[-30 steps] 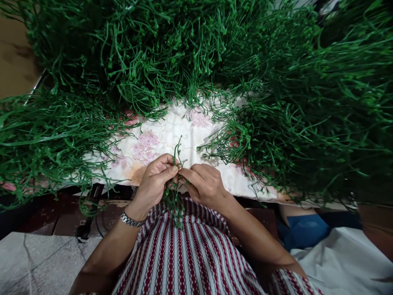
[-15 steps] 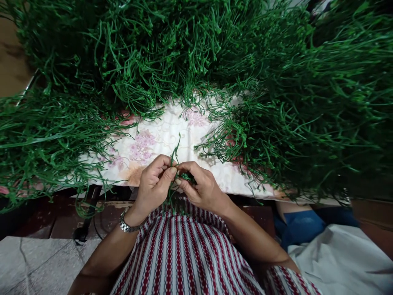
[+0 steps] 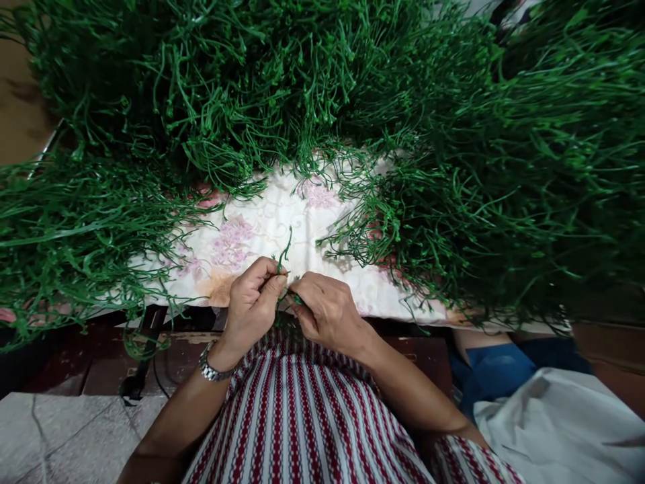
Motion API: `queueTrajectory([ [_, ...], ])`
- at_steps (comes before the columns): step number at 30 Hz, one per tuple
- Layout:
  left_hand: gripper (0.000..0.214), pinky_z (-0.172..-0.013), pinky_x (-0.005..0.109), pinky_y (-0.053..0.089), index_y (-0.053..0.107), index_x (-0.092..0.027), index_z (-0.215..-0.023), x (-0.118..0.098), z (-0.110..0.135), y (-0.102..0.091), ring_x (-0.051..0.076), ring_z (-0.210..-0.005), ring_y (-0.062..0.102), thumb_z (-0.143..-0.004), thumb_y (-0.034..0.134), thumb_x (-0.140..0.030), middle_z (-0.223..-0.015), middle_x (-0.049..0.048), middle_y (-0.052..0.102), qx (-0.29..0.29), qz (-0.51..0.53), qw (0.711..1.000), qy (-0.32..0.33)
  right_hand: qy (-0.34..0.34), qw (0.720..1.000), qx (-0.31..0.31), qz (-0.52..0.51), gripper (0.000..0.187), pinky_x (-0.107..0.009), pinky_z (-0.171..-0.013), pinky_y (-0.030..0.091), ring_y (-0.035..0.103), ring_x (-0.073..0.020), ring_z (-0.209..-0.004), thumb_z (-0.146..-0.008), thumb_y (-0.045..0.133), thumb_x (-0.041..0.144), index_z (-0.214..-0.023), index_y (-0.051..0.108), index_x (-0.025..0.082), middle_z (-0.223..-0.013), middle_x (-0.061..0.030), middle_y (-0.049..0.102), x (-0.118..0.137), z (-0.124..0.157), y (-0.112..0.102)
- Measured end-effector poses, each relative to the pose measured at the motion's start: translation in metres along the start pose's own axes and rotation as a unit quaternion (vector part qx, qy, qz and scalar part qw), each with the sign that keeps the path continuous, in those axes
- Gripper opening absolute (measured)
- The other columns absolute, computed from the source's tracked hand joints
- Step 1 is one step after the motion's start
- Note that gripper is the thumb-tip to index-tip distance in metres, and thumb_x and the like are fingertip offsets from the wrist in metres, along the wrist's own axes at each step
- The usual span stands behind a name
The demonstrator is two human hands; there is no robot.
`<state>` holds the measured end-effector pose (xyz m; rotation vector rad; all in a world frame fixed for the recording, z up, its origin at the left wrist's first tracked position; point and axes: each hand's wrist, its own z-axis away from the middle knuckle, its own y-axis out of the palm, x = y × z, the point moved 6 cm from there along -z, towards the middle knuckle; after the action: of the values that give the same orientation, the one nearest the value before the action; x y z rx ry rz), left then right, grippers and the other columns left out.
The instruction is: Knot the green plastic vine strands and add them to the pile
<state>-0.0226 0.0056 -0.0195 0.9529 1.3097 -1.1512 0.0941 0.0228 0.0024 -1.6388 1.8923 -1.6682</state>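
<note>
Your left hand [image 3: 254, 299] and right hand [image 3: 327, 310] both pinch one green plastic stem [image 3: 283, 257] — fingertips closed tight, near the floral cloth [image 3: 262, 228].

The person wears a woven garment [image 3: 302, 423] striped lengthwise in dark red and white, with thin dark lines and small patterned bands inside the stripes. The same striped cloth forms a short sleeve [image 3: 474, 460] at the near right. Both forearms, the left hand [image 3: 254, 299] and the right hand [image 3: 327, 312] are bare. A silver link-band wristwatch [image 3: 211, 368] circles the left wrist.
</note>
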Motion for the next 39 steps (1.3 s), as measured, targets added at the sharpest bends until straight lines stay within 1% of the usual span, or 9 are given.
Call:
queueTrajectory([
  [6,0.004,-0.055,0.021,0.033,0.054,-0.018,-0.077,-0.001,-0.001,0.001,0.009,-0.058,0.042,-0.081,0.054,-0.018,-0.066,-0.0032,0.05,-0.069,-0.021,0.995,0.063,0.015,0.999,-0.047,-0.005,0.013,-0.025,-0.056,0.036,0.045,-0.0132,-0.058,-0.079,0.042,0.01,-0.069,0.047,0.018,-0.061,-0.0018,0.051,0.007,-0.001,-0.004],
  [11,0.005,-0.054,0.019,0.034,0.055,-0.018,-0.074,-0.009,-0.007,0.004,0.008,-0.057,0.043,-0.078,0.055,-0.015,-0.063,-0.0037,0.051,-0.084,-0.017,0.994,0.066,0.005,0.997,-0.073,-0.014,0.016,-0.025,-0.052,0.035,0.043,-0.0124,-0.056,-0.079,0.043,0.009,-0.066,0.046,0.018,-0.059,-0.0011,0.048,0.02,0.001,-0.011],
  [16,0.006,-0.044,0.018,0.029,0.053,-0.018,-0.072,-0.02,-0.025,-0.022,0.006,-0.045,0.036,-0.076,0.055,-0.014,-0.053,-0.0063,0.042,-0.187,0.058,0.978,0.071,-0.053,0.993,-0.034,-0.095,0.017,-0.024,-0.044,0.03,0.037,-0.0104,-0.049,-0.074,0.039,0.007,-0.063,0.047,0.017,-0.054,0.0014,0.042,0.036,0.011,-0.009],
  [20,0.01,-0.046,0.018,0.035,0.057,-0.016,-0.074,-0.016,-0.037,-0.014,0.007,-0.047,0.044,-0.07,0.065,-0.016,-0.057,-0.0042,0.05,-0.054,0.164,0.985,0.024,-0.01,0.994,-0.019,-0.103,0.009,-0.025,-0.054,0.04,0.047,-0.0124,-0.061,-0.082,0.046,0.011,-0.078,0.054,0.014,-0.066,-0.0025,0.052,0.011,0.005,-0.033],
  [26,0.006,-0.062,0.027,0.049,0.059,-0.013,-0.072,-0.014,-0.033,-0.013,0.015,-0.064,0.063,-0.072,0.063,-0.017,-0.074,0.0053,0.064,0.08,0.289,0.953,-0.043,-0.031,0.99,-0.039,-0.133,0.005,-0.041,-0.088,0.042,0.057,-0.0195,-0.091,-0.082,0.049,0.012,-0.082,0.051,0.017,-0.092,-0.0089,0.062,-0.005,-0.002,-0.063],
  [28,0.006,-0.073,0.032,0.051,0.061,-0.012,-0.069,-0.016,-0.032,-0.014,0.019,-0.077,0.065,-0.073,0.062,-0.017,-0.092,0.0092,0.065,0.105,0.316,0.942,-0.047,-0.023,0.989,-0.047,-0.136,0.01,-0.039,-0.088,0.044,0.058,-0.0188,-0.091,-0.082,0.047,0.008,-0.084,0.051,0.018,-0.092,-0.0077,0.064,-0.007,-0.003,-0.06],
  [32,0.009,-0.086,0.038,0.05,0.064,-0.011,-0.068,-0.018,-0.029,-0.008,0.024,-0.094,0.063,-0.074,0.06,-0.017,-0.11,0.0117,0.062,0.143,0.355,0.922,-0.063,0.015,0.993,-0.061,-0.1,0.022,-0.024,-0.064,0.048,0.059,-0.0131,-0.072,-0.081,0.043,0.002,-0.094,0.054,0.017,-0.079,-0.0041,0.062,-0.01,-0.006,-0.049],
  [36,0.01,-0.084,0.03,0.051,0.064,-0.011,-0.067,-0.014,-0.028,-0.001,0.019,-0.093,0.063,-0.075,0.059,-0.015,-0.111,0.0122,0.063,0.153,0.377,0.91,-0.074,0.008,0.996,-0.04,-0.073,0.036,-0.027,-0.079,0.05,0.061,-0.0151,-0.09,-0.079,0.044,0.001,-0.111,0.053,0.015,-0.099,-0.0074,0.065,-0.007,-0.014,-0.041],
  [39,0.01,-0.079,0.024,0.051,0.063,-0.011,-0.065,-0.012,-0.028,0.001,0.014,-0.085,0.063,-0.074,0.059,-0.013,-0.113,0.0119,0.063,0.148,0.383,0.908,-0.08,-0.003,0.994,0.007,-0.107,0.033,-0.031,-0.088,0.049,0.06,-0.0172,-0.103,-0.083,0.046,0.008,-0.114,0.053,0.016,-0.112,-0.0079,0.064,-0.003,-0.021,-0.031],
])
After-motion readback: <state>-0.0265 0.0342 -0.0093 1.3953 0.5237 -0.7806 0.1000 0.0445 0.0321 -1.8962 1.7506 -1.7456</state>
